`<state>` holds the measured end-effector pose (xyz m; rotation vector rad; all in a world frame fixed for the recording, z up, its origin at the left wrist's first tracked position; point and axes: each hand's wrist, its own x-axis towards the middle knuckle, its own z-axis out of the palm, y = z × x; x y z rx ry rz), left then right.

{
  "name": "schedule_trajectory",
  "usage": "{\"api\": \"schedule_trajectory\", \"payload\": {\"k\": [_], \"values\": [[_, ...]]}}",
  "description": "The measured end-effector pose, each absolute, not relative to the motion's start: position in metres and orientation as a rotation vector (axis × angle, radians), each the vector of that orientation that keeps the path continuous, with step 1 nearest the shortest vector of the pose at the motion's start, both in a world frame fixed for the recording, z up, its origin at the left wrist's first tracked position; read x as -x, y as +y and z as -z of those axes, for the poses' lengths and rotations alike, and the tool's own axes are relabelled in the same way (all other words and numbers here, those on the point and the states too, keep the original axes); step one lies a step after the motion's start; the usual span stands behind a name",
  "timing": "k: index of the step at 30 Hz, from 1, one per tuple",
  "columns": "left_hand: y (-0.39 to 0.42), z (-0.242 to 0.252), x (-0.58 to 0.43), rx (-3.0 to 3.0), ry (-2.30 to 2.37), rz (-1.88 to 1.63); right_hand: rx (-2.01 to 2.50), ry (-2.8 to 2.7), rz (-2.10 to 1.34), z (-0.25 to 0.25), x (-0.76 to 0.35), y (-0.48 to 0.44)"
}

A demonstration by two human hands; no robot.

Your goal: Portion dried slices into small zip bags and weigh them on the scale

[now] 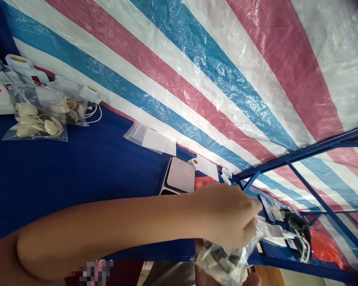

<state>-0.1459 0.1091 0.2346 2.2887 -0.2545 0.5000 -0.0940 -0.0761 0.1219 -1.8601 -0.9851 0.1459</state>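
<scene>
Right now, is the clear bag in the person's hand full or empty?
Not empty: the clear bag, gripped by the left hand, shows dark pieces inside.

The left hand grips a clear plastic bag above the blue table.

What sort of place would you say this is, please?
Probably a makeshift packing or assembly bench: a red, white and blue striped plastic tarp backs a blue cloth-covered table bearing clear zip bags of small parts and a small scale.
</scene>
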Motion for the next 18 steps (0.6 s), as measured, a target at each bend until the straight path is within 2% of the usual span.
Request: {"api": "schedule_trajectory", "payload": {"k": [8, 12, 15, 18], "values": [[0.093, -0.212, 0.130, -2.315, 0.129, -0.647, 1.640, -0.770, -0.271, -0.107, 0.086, -0.066], [0.100, -0.214, 0.130, -2.215, 0.067, -0.591, 1.429, -0.466, -0.327, -0.110, 0.065, -0.080], [0.111, -0.210, 0.124, -2.151, 0.009, -0.729, 1.239, -0.130, -0.311, -0.115, 0.030, -0.109], [0.111, -0.190, 0.113, -2.331, -0.109, -0.743, 1.306, -0.083, -0.236, -0.121, -0.013, -0.149]]}}
